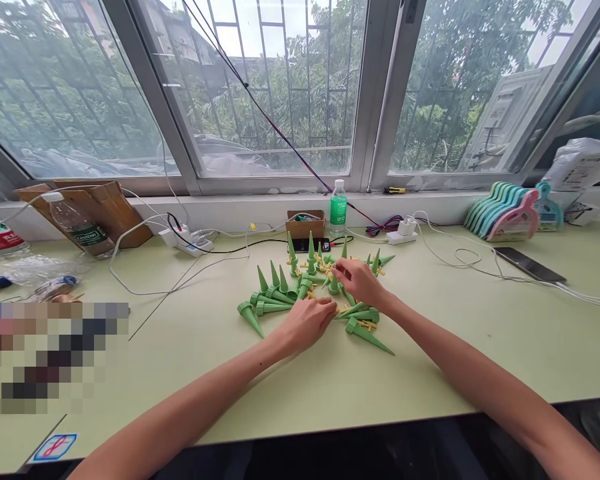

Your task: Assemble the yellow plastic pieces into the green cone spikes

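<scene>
Head view: left hand is curling at the near edge of the green spikes; grip unclear. Right hand is bending, fingers narrowed, above them; contents unclear. Spikes are standing and lying mid-table among yellow pieces.

Right hand among cones (green).

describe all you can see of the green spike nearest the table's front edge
The green spike looks plastic: a wider cap with a body tapering to a point. It lies unheld on its side on the pale table, tip angled right and toward that edge, small yellow pieces close behind.
</scene>
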`<state>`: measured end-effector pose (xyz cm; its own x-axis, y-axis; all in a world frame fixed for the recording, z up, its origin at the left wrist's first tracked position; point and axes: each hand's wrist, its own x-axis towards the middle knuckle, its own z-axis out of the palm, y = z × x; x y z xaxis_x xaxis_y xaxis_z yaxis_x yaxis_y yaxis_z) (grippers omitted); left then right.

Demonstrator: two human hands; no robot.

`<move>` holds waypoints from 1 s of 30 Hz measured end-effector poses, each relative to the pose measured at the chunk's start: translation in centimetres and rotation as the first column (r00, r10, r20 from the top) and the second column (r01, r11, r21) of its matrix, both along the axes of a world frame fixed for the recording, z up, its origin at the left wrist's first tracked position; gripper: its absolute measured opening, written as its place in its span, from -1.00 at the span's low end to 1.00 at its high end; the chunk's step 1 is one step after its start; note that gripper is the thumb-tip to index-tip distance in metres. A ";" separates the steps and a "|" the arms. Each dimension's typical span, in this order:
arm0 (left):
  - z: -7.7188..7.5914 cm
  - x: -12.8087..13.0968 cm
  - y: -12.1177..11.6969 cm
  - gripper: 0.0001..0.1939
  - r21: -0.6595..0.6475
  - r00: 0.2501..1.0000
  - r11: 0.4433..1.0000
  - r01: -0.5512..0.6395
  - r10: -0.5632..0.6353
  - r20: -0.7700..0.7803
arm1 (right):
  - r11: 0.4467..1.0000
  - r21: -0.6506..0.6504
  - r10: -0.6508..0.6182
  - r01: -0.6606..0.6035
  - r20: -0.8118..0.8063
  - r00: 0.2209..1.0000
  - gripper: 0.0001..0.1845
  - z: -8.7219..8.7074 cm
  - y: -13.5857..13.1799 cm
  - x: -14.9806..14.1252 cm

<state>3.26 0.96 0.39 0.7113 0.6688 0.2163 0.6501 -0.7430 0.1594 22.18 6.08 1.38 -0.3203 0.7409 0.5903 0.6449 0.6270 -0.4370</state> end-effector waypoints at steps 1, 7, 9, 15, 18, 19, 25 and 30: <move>0.0 0.0 -0.1 -0.63 0.008 1.000 1.000 -0.003 0.003 -0.004 | 1.000 -0.005 0.003 -0.003 0.008 1.000 -0.75 -0.1 0.2 -0.1; -0.1 -0.2 -0.4 -0.71 0.044 0.994 0.994 -0.103 0.105 -0.037 | 1.000 0.003 -0.012 0.012 -0.001 1.000 -0.72 -0.4 0.9 -0.3; 0.0 -0.2 -0.5 -0.70 0.031 0.989 0.991 -0.129 0.131 -0.064 | 1.000 0.005 -0.019 0.019 0.002 1.000 -0.71 -0.4 1.0 -0.3; 0.1 0.0 -1.2 -0.71 0.011 0.988 0.991 -0.134 0.134 -0.074 | 0.997 -0.020 -0.080 0.080 -0.020 0.997 -0.76 -0.6 0.9 -0.2; 0.6 -0.3 -0.9 -0.72 0.040 0.981 0.982 -0.183 0.185 -0.063 | 0.994 0.010 -0.106 0.107 -0.066 0.992 -0.74 -0.5 0.2 0.0; 0.8 -0.5 -0.7 -0.73 0.054 0.970 0.971 -0.234 0.237 -0.061 | 0.994 0.034 -0.105 0.108 -0.073 0.992 -0.73 -0.4 -0.2 0.2; 1.3 -1.9 0.5 -0.77 0.079 0.929 0.926 -0.368 0.371 -0.017 | 0.977 0.183 -0.102 0.109 -0.047 0.994 -0.71 0.3 -1.6 2.4; 0.5 -1.5 -0.1 -0.75 0.067 0.991 0.991 -0.115 0.119 -0.064 | 0.971 0.230 -0.081 0.061 0.081 0.993 -0.69 1.0 -1.6 4.4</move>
